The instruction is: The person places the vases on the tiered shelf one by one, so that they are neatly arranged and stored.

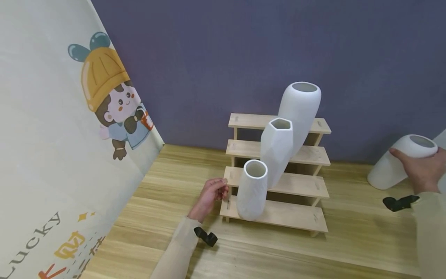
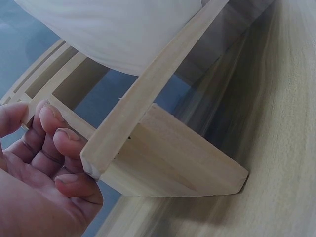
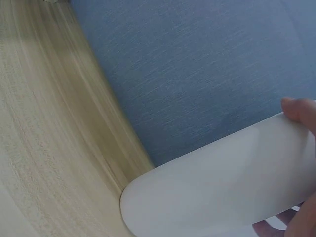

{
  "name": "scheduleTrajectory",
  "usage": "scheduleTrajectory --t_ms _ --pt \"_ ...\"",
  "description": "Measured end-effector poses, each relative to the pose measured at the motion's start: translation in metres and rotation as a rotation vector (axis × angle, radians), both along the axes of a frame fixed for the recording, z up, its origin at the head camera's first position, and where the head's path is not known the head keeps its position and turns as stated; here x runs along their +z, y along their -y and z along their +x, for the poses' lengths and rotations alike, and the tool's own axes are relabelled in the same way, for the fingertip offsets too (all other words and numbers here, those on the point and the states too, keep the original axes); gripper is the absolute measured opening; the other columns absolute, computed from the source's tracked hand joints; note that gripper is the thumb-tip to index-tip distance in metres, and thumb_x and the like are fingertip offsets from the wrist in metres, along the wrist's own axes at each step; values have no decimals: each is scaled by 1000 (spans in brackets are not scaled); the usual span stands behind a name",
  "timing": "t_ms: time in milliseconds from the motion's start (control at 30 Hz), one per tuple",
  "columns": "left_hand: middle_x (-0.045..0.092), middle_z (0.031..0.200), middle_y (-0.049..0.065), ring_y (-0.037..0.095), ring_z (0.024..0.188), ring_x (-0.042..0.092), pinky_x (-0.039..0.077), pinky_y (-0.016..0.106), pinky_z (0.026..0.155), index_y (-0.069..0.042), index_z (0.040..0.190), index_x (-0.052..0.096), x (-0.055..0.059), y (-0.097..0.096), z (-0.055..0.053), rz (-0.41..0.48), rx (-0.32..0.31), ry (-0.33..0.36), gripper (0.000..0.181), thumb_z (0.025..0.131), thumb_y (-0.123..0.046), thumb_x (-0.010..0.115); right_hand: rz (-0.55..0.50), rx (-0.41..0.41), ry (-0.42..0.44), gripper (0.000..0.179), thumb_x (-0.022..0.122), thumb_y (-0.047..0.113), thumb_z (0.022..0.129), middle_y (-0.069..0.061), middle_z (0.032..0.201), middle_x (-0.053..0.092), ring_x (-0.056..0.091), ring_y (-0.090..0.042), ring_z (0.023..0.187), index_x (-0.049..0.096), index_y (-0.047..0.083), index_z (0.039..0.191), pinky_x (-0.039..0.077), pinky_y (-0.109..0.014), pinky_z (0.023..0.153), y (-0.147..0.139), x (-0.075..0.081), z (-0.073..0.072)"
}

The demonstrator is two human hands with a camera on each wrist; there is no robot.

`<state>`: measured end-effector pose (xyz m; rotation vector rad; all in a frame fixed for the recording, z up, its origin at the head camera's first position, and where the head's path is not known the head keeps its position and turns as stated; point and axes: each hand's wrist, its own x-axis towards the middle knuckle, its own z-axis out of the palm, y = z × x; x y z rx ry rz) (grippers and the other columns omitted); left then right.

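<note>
A light wooden tiered stand (image 1: 296,219) stands on the table, with a short white vase (image 1: 251,193) on its lowest step. Behind that rise a faceted white vase (image 1: 277,151) and a tall smooth white vase (image 1: 301,108) on higher steps. My left hand (image 1: 212,192) pinches the left end of a step, thumb and forefinger at the board's corner (image 2: 30,112) in the left wrist view. Far right, my right hand (image 1: 423,170) grips another smooth white vase (image 1: 390,170) near its rim. In the right wrist view, that vase's base (image 3: 148,202) meets the tabletop.
The wood-grain tabletop (image 1: 167,186) runs beneath everything. A dark blue-grey backdrop (image 1: 209,69) rises behind the stand, and a white printed sheet (image 1: 42,116) with a cartoon figure stands at the left. Part of a pale object (image 1: 441,137) shows at the right edge.
</note>
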<state>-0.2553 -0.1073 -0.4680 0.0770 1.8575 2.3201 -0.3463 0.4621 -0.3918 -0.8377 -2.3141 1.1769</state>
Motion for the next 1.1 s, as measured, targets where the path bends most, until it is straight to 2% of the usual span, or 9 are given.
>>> scheduleTrajectory --t_ms 100,333,500,667,767,967,1100 --pt "59 55 -10 4 52 52 33 22 53 -19 64 62 -1 0 -1 -6 -3 5 40 102 -17 51 -11 -16 -3 101 67 48 83 -10 167 14 18 -26 154 6 20 159 20 -38 126 1 -3 0" --pt "59 55 -10 4 52 52 34 21 52 -20 64 63 1 -11 -8 0 25 7 41 102 -16 50 -71 -40 -12 100 71 48 80 0 166 17 20 -14 152 10 32 157 19 -28 125 -8 1 -22" --pt "59 55 -11 4 52 52 34 21 52 -20 63 63 4 -18 -13 9 43 -6 42 102 -14 49 -94 -4 -2 101 73 47 80 6 165 18 20 -10 151 9 33 157 19 -26 125 -15 7 -39" --pt "60 55 -10 4 51 52 33 21 52 -19 63 63 5 -25 -19 15 65 -8 42 102 -13 49 -84 31 15 100 71 48 82 6 165 18 21 -11 151 5 35 157 21 -28 125 -18 21 -50" --pt "59 54 -10 4 51 52 32 21 52 -19 63 63 6 -28 -22 16 75 -11 42 102 -14 50 -60 33 17 98 68 49 83 2 167 15 20 -13 152 5 37 157 22 -31 125 -15 32 -53" --pt "59 54 -11 4 51 52 32 22 52 -21 63 63 8 -34 -27 19 90 -8 42 102 -16 49 -84 17 64 99 64 57 83 2 168 14 19 -17 154 2 39 157 23 -39 125 -10 53 -60" --pt "60 54 -11 4 51 52 32 21 52 -21 63 63 9 -38 -30 30 97 -9 42 103 -15 49 -48 41 25 98 68 53 82 4 167 19 24 -12 151 6 40 156 25 -34 124 -10 65 -68"
